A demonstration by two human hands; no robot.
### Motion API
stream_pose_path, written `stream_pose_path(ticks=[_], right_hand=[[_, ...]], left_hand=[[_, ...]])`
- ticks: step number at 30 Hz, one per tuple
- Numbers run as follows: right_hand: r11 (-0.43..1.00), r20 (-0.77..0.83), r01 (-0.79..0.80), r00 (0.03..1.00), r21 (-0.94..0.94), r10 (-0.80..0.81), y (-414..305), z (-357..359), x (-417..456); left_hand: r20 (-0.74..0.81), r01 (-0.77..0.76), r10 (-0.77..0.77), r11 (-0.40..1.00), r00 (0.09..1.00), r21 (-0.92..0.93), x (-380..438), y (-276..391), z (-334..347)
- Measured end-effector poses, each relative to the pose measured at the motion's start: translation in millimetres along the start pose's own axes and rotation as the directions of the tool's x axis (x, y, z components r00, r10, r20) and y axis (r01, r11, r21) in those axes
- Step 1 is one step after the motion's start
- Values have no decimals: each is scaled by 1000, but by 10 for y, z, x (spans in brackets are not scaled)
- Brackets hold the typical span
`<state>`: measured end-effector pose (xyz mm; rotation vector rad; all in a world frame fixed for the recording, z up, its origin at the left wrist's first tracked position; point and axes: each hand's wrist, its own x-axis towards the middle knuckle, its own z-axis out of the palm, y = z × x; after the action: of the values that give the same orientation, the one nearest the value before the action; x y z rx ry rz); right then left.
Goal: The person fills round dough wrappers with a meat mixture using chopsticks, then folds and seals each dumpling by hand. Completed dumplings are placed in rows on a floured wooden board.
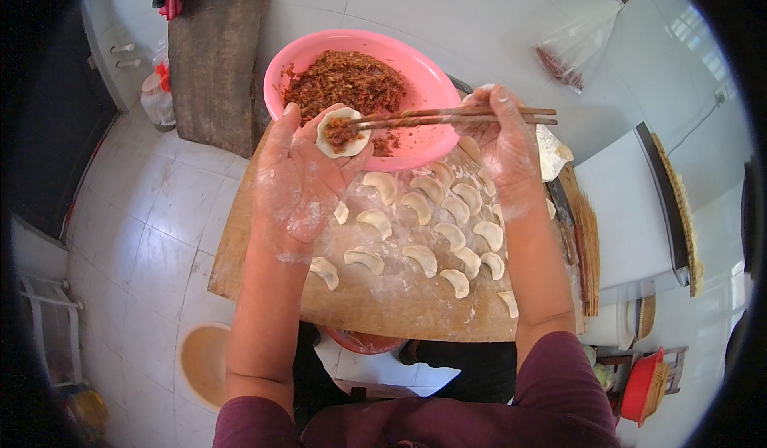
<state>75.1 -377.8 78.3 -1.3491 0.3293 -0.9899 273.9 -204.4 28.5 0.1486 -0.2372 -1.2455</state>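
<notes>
On the fingers of my left hand (293, 178), palm up and dusted with flour, rests a round dumpling wrapper (359, 144). A lump of reddish-brown minced filling (338, 135) sits on the wrapper. My right hand (503, 136) grips a pair of wooden chopsticks (419, 118), whose tips touch that filling. Behind both hands stands a pink plastic basin (428, 88) with a mound of filling (353, 82) inside. Several crescent-shaped folded dumplings (417, 208) lie on the floured wooden board (383, 310) below the basin. My right forearm hides part of the board.
A bag of flour (552, 153) stands beyond my right wrist. A dark wooden panel (219, 70) leans on the wall at left. An orange-tan bowl (205, 364) is on the floor by my left elbow. At lower right is a red basin (641, 388).
</notes>
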Motion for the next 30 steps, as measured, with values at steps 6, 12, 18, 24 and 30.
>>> stream_pose_path(ticks=[6, 12, 18, 24, 30], right_hand=[[993, -26, -48, 999, -104, 45, -76, 183, 128], [992, 106, -6, 994, -122, 19, -216, 99, 310], [963, 180, -34, 980, -269, 85, -302, 297, 404], [972, 180, -1, 983, -236, 45, -430, 232, 492], [950, 192, 19, 980, -313, 44, -407, 394, 472]], left_hand=[[20, 71, -70, 997, 997, -16, 6, 16, -23], [5, 68, -68, 997, 998, 25, 3, 7, -2], [46, 78, -78, 997, 996, 13, -8, 9, 3], [28, 73, -73, 997, 997, -4, -5, 10, -11], [44, 96, -96, 995, 994, -5, -14, -9, 13]])
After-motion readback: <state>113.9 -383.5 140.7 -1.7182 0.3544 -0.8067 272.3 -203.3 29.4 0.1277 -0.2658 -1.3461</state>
